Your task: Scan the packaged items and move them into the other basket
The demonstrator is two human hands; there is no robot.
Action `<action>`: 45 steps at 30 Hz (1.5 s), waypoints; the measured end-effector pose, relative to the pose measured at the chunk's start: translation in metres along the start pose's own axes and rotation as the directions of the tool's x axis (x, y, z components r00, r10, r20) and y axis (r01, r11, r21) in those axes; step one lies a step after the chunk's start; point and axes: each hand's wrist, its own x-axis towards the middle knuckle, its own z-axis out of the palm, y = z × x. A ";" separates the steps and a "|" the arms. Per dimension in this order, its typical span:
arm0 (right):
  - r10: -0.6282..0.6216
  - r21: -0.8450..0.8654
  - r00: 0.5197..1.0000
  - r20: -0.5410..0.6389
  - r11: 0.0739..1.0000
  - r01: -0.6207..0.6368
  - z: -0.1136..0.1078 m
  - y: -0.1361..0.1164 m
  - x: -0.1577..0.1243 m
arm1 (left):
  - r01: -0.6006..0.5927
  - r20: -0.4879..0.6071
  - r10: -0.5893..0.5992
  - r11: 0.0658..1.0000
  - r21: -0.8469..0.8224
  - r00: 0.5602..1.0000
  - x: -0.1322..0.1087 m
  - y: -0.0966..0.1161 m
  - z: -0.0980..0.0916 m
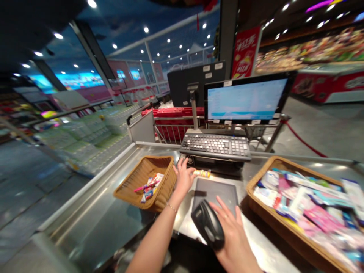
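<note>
At the left of the shiny steel counter point(91, 212) we see a brown woven basket point(142, 172) with a few small, bright wrappers point(149, 187) lying in it. Just to its right is our left hand point(184, 174), the forearm reaching up and forward from the bottom edge, a thin bracelet point(171, 207) at the wrist; its fingers fan loosely, and one fingertip meets the left end of a small yellow-and-white tube-shaped pack point(202, 173). Whether a second finger pinches from beneath we cannot tell. That pack lies crosswise, in front of the black keyboard point(217, 144) and just beyond a flat, dark grey panel point(217, 189) set into the counter. We judge it light and fairly stiff, with a smooth wrapper that could slip or roll, so we would hold it around the middle, with a light squeeze in case the contents crush. Nearer to us, a rounded black plastic device point(209, 225) covers part of our right hand point(234, 239); it looks rigid and a little heavier, best taken around its body. The right hand's visible fingers spread wide, pointing forward, but the thumb is hidden, so we cannot tell whether it grips the device. At far right stands a larger brown woven basket point(250, 186), heaped with colourful packets point(313, 208).
</note>
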 end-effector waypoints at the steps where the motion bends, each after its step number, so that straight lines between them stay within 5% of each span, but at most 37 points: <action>1: -0.002 0.002 1.000 -0.001 1.000 0.002 0.000 -0.001 0.000 | 0.002 -0.004 -0.002 1.000 -0.002 1.000 -0.001 -0.001 -0.001; 35: -0.094 0.028 0.993 0.065 0.995 0.092 0.014 -0.023 0.006 | 0.117 -0.076 -0.116 0.993 0.017 0.990 -0.020 -0.041 -0.031; 45: -0.154 0.048 0.963 0.222 0.988 0.147 0.016 -0.015 0.012 | 0.137 -0.095 -0.137 0.991 -0.007 0.986 -0.023 -0.054 -0.032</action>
